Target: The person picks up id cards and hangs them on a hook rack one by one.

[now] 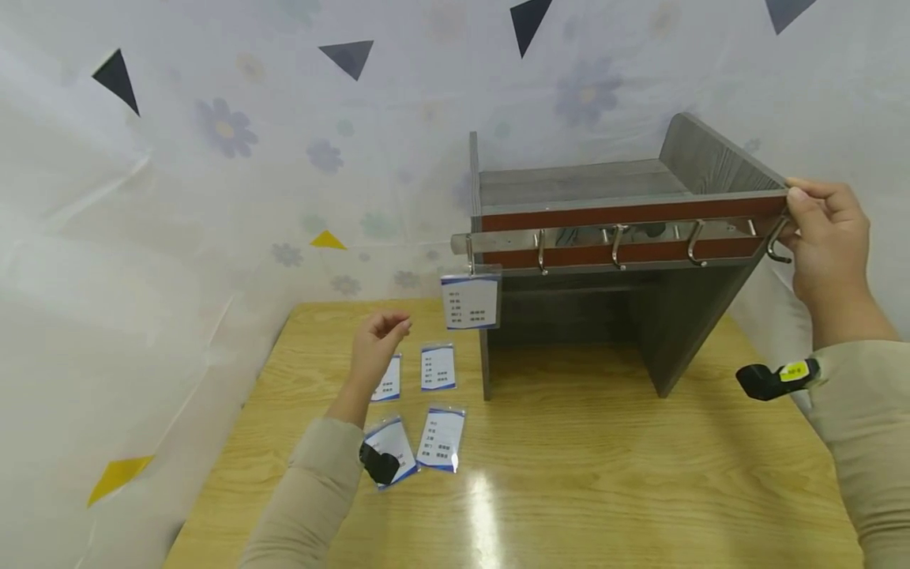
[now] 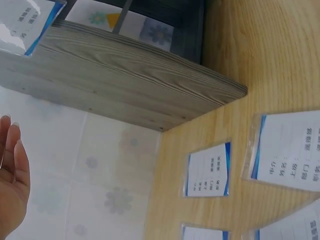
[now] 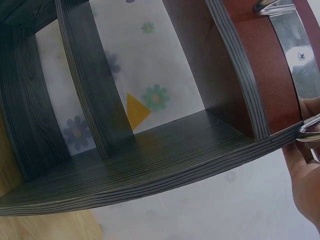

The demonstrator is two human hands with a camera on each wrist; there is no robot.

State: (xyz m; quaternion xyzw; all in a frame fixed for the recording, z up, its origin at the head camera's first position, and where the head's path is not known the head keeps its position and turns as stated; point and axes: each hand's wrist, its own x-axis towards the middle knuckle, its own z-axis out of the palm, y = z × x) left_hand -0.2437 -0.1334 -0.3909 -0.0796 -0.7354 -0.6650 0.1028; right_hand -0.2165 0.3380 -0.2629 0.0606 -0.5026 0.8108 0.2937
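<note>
A grey wooden shelf (image 1: 718, 154) stands on the table, with a metal hook rail (image 1: 522, 239) along its red-brown front board. From the leftmost hook hangs a badge card (image 1: 471, 303) in a clear sleeve; the other hooks carry nothing. My right hand (image 1: 833, 249) grips the shelf's upper right corner beside the last hook, thumb on the front. Left of the hanging card, my left hand (image 1: 377, 344) is raised with loosely bent fingers and holds nothing. The left wrist view shows those fingers (image 2: 11, 150) apart from the shelf side.
Several more sleeved cards (image 1: 438, 368) lie on the wooden table (image 1: 569, 482) below and around my left forearm. A pale flowered sheet (image 1: 405, 158) with dark and yellow triangles hangs behind and at the left. Black wrist cameras (image 1: 771, 382) sit on both sleeves.
</note>
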